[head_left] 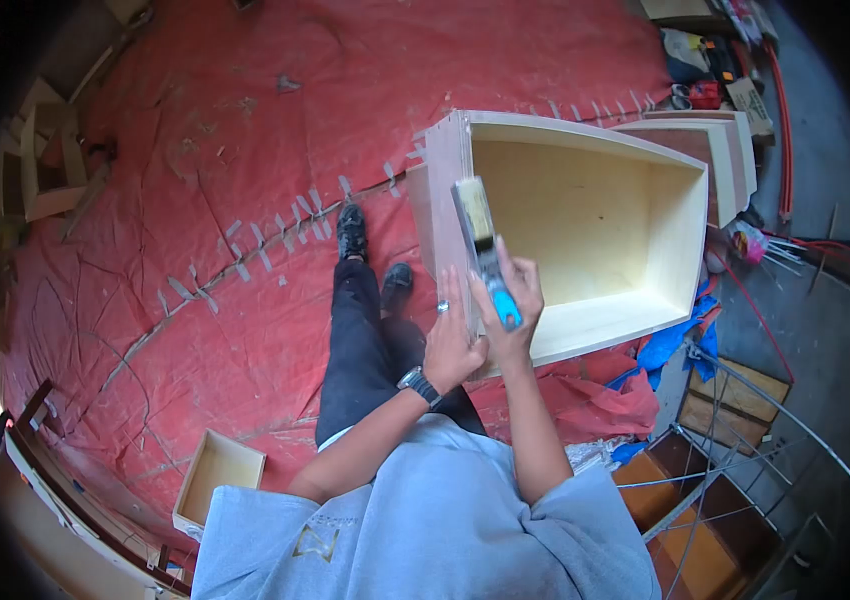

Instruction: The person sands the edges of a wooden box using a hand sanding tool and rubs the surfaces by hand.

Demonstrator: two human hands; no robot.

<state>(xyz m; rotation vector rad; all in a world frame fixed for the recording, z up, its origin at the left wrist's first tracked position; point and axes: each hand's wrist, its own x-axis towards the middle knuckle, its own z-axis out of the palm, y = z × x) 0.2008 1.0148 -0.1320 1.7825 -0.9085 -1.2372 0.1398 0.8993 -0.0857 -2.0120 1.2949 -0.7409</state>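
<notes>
A pale wooden box, open toward the camera, stands in front of me on the right. My right hand grips a flat tool with a dark handle and blue end, held over the box's left edge. The tool's pale, brush-like head points away from me. My left hand, with a ring and a wrist watch, lies on the box's near left side with its fingers stretched out. Its thumb is close to my right hand.
Red sheeting with grey tape strips covers the floor. A small wooden drawer sits at lower left. Behind the box is another wooden piece. A metal wire frame and wooden boards are at lower right.
</notes>
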